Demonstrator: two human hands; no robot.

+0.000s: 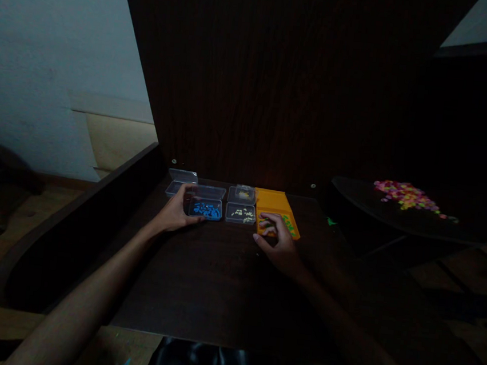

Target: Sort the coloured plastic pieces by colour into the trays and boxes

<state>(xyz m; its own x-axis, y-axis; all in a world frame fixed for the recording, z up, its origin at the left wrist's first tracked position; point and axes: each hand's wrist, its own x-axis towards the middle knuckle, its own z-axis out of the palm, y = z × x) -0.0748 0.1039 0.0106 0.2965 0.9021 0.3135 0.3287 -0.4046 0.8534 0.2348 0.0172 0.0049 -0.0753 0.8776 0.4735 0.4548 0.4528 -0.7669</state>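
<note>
My left hand (177, 210) grips the left edge of a clear plastic box (205, 207) that holds small blue pieces. To the right of that box sits a second clear box (241, 213) with pale yellow pieces. My right hand (278, 240) rests with bent fingers over the front of an orange tray (272, 201), touching the green pieces inside it. The light is dim, so whether those fingers pinch a piece is unclear.
All of this lies on a dark wooden table (212, 283) with a tall dark back panel. Another open clear box (181, 177) stands behind my left hand. At the right, a dark round surface (395, 217) carries a heap of pink and yellow pieces (406, 195).
</note>
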